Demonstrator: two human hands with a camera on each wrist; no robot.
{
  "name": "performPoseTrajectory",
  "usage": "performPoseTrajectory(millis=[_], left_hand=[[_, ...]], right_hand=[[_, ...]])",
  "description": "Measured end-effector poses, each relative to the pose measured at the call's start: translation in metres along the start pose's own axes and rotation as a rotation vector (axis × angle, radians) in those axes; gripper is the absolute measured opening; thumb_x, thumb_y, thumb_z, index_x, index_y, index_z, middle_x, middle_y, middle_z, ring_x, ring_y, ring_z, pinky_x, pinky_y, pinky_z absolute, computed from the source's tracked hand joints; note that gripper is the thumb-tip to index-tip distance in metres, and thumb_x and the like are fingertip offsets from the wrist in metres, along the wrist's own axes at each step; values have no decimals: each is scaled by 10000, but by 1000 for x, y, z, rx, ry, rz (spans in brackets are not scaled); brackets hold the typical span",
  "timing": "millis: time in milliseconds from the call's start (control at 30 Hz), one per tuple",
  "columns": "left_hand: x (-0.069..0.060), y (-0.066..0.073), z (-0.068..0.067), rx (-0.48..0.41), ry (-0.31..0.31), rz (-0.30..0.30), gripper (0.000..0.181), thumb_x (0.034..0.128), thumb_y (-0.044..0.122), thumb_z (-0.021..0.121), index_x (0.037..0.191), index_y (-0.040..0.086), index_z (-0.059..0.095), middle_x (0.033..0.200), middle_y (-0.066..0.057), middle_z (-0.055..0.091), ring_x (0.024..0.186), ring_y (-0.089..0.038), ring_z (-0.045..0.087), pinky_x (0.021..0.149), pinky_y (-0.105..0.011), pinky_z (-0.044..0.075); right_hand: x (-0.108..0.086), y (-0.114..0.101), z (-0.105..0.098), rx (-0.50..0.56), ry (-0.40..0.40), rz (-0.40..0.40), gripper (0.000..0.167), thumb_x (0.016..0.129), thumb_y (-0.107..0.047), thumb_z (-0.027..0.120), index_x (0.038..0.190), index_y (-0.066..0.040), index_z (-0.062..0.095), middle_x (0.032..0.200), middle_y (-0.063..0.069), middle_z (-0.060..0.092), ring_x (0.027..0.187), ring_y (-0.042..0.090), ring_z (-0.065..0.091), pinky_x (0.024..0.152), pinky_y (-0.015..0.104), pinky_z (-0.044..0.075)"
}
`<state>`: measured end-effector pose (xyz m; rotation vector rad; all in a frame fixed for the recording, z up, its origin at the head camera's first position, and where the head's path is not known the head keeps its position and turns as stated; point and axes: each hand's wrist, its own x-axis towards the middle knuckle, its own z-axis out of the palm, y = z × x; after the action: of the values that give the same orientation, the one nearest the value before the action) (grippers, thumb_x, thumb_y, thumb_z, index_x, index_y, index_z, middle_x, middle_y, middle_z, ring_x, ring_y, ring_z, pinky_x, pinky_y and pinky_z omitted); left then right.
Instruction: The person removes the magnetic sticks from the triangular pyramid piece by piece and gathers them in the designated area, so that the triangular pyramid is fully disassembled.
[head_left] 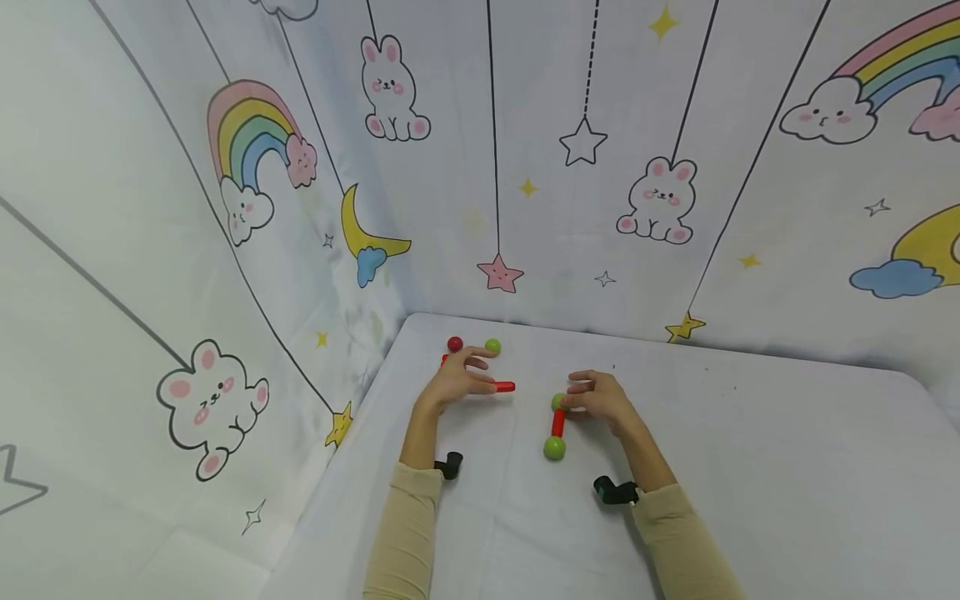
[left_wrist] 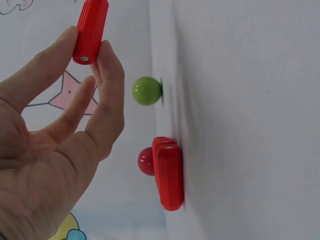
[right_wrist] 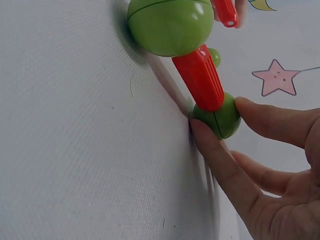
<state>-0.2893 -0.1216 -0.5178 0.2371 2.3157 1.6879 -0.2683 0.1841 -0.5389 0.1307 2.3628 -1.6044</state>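
My left hand (head_left: 456, 381) pinches a red ribbed rod (left_wrist: 91, 32) between thumb and fingers, held above the table. With thumb and forefinger, my right hand (head_left: 597, 397) pinches the far green ball (right_wrist: 227, 117) of a joined piece. In that piece a red rod (right_wrist: 199, 77) links the far ball to a near green ball (head_left: 554, 448), and it lies on the table. Beyond the left hand, a loose green ball (left_wrist: 147, 90) and a dark red ball (left_wrist: 145, 161) sit on the table, with red rods (left_wrist: 170, 175) lying by the red ball.
A white cloth covers the table (head_left: 750, 467). Behind and to the left hangs a white curtain (head_left: 450, 183) printed with rabbits, stars and rainbows. Each wrist wears a black camera mount (head_left: 615, 491).
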Motion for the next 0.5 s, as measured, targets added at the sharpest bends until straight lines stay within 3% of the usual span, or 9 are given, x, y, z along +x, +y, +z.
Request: performPoseTrajectory(millis=[233, 500], left_hand=[[-3, -1, -8, 25, 40, 0, 658, 849, 97, 853, 1446, 65, 577, 1345, -239, 603, 1067, -300, 633, 868, -375, 540], [-4, -8, -15, -20, 45, 1, 635, 861, 69, 836, 1440, 51, 576, 1370, -253, 590, 1075, -311, 635, 882, -349, 576]], right_hand=[[-1, -1, 0, -19, 3, -11, 589, 904, -41, 782, 1439, 44, 551, 1289, 276, 644, 1096, 364, 678, 863, 403, 618], [-2, -1, 0, -26, 4, -18, 593, 902, -46, 783, 1439, 45, 548, 1282, 271, 650, 1102, 367, 669, 881, 414, 614]])
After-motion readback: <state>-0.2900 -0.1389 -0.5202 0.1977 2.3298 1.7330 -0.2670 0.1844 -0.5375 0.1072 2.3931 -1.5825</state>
